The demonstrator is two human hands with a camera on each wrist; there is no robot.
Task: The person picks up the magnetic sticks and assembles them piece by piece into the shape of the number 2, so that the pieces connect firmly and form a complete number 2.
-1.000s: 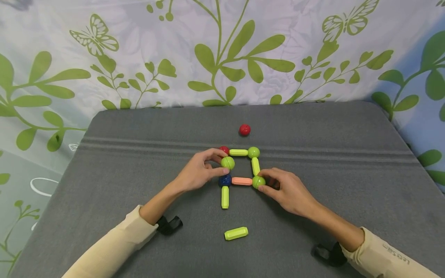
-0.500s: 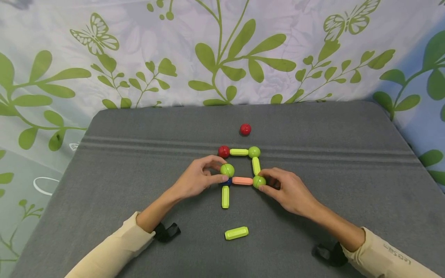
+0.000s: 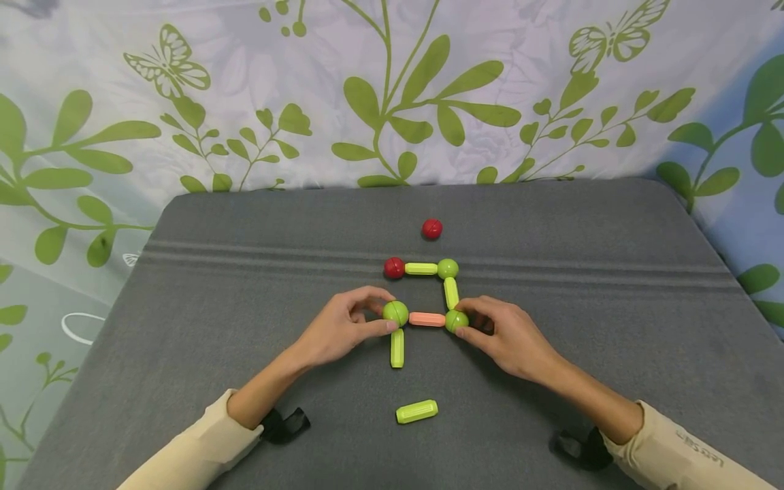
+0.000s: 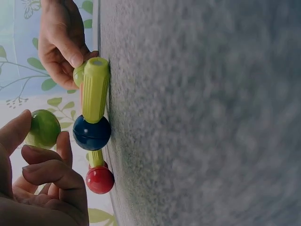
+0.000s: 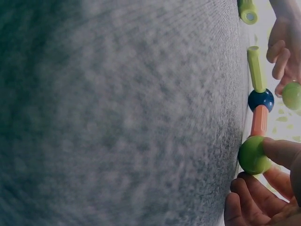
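Observation:
My left hand [image 3: 343,325] pinches a green ball [image 3: 395,314] between thumb and fingertips. In the left wrist view that ball hangs above a dark blue ball [image 4: 91,133], apart from it; the head view hides the blue one behind it. A yellow-green rod [image 3: 397,348] and an orange rod [image 3: 427,319] join the blue ball. My right hand [image 3: 505,333] pinches another green ball [image 3: 456,320] at the orange rod's right end. From there a yellow-green rod [image 3: 450,292] runs back to a green corner ball [image 3: 448,269], then a rod [image 3: 421,269] leads left to a red ball [image 3: 394,267].
A loose red ball [image 3: 432,229] lies behind the joined pieces. One loose yellow-green rod [image 3: 416,412] lies in front on the grey cloth surface [image 3: 245,272]. A leaf-patterned curtain [image 3: 392,95] hangs at the back and sides.
My left hand has drawn its green ball toward me, from near the red corner ball to over the blue ball, covering it in the head view. My right hand has stayed put.

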